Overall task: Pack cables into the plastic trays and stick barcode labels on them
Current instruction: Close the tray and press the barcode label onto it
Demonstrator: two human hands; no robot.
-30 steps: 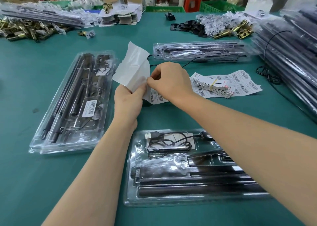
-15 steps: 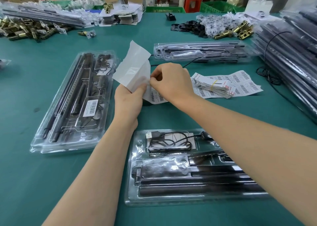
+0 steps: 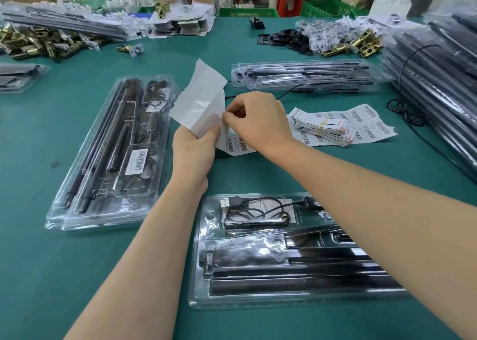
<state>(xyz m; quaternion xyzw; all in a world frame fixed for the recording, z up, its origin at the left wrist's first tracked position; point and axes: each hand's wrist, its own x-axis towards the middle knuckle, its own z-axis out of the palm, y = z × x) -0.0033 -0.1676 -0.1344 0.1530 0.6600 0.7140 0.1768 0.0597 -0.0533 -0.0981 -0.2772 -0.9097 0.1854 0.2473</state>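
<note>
Left on the green tabletop [image 3: 51,275] a labelled plastic tray [image 3: 85,218] is noted; the label sheet [image 3: 200,102] is gripped from below by the left hand [image 3: 193,151] and pinched at its edge by the right hand [image 3: 258,117], above the near tray [image 3: 198,275] holding a coiled cable [image 3: 255,213].

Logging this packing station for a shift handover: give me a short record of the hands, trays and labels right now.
left hand: grips white paper label sheet from below
right hand: pinches the sheet's edge, seemingly to peel a label
near clear plastic tray: holds coiled black USB cable; no barcode label seen
left clear plastic tray: white barcode label on top
spare barcode sheets: lie on green table, right of the hands
</note>
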